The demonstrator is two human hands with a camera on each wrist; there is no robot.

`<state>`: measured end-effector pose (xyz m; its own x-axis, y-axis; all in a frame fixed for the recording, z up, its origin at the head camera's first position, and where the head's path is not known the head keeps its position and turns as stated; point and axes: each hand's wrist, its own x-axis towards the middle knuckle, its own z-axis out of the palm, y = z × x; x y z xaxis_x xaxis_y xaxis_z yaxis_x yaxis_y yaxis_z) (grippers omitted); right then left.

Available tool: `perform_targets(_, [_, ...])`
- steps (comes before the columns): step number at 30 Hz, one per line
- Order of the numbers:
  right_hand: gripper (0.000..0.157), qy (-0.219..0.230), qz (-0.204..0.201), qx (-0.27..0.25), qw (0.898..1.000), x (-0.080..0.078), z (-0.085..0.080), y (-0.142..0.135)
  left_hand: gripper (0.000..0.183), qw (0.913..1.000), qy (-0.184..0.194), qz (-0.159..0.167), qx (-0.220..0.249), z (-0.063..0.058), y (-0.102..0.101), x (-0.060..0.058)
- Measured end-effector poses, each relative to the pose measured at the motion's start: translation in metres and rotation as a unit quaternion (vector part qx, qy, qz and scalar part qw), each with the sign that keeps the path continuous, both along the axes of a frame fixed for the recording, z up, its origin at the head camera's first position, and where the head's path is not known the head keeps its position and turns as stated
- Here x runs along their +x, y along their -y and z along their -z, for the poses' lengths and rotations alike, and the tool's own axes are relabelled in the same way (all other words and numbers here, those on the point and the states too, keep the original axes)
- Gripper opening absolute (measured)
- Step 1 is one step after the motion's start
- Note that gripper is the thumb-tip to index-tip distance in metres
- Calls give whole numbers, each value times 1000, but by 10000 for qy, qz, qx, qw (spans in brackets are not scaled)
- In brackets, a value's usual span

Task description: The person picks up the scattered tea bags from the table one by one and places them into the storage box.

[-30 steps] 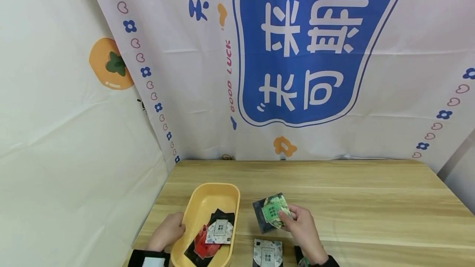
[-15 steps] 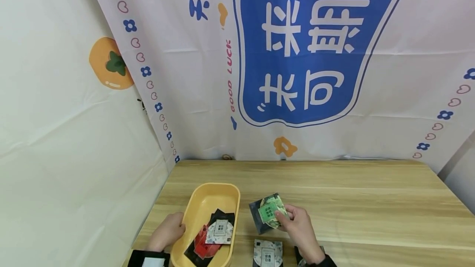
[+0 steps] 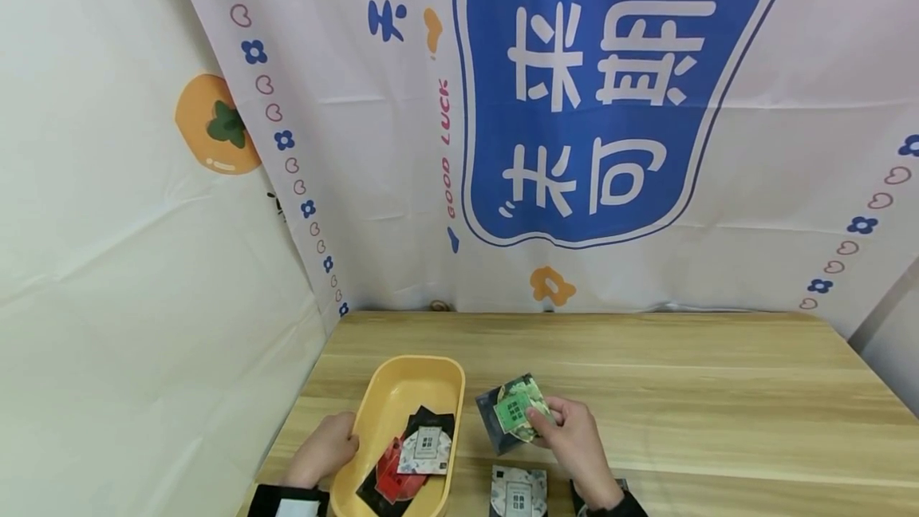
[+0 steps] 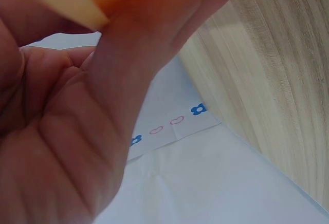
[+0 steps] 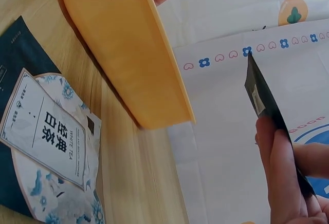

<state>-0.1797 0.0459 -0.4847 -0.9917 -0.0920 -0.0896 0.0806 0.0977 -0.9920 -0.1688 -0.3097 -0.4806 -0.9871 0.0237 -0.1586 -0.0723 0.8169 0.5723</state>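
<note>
On the left, my left hand (image 3: 325,448) grips the left rim of a yellow plastic basket (image 3: 398,377); the left wrist view shows the thumb and fingers around its edge. Inside the basket lie a red packet (image 3: 391,481) and a dark-and-white tea packet (image 3: 427,449), overlapping. My right hand (image 3: 577,445) pinches a green-labelled tea packet (image 3: 512,415) by its right side, thumb on the front, above the table to the right of the basket. Edge-on, the same tea packet (image 5: 266,98) appears in the right wrist view.
A white tea packet (image 5: 51,131) lies on the wooden table (image 3: 682,389), right of the basket. Another dark packet (image 3: 578,497) is partly hidden under my right wrist. A printed cloth (image 3: 402,206) hangs behind the table, and a pale sheet (image 3: 143,301) covers the left side.
My right hand has moved slightly left, carrying the green-labelled tea packet nearer the basket. The left hand and the basket have stayed in place.
</note>
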Motion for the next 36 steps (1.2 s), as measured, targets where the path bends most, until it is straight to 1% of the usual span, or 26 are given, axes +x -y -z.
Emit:
perform_targets(5, [31,3,-62,-46,10000,0,-1,2,12,10000,45,-42,15,-2,-1,0])
perform_targets(9, [28,39,-117,-30,9999,-1,-2,4,12,9999,127,-54,94,-3,-1,0])
perform_targets(14, [28,76,-159,-67,9998,-2,-2,7,12,9998,137,-92,117,-3,-2,1])
perform_targets(20, [26,-53,-220,-190,9996,-4,-2,11,12,9998,87,-68,143,-2,-1,1])
perform_targets(26, [23,-12,-298,-296,9991,-4,-3,13,12,9999,38,-9,164,-1,0,1])
perform_targets(36, [25,-89,-406,-246,9988,-6,-4,17,13,9999,-5,-32,163,-1,-1,2])
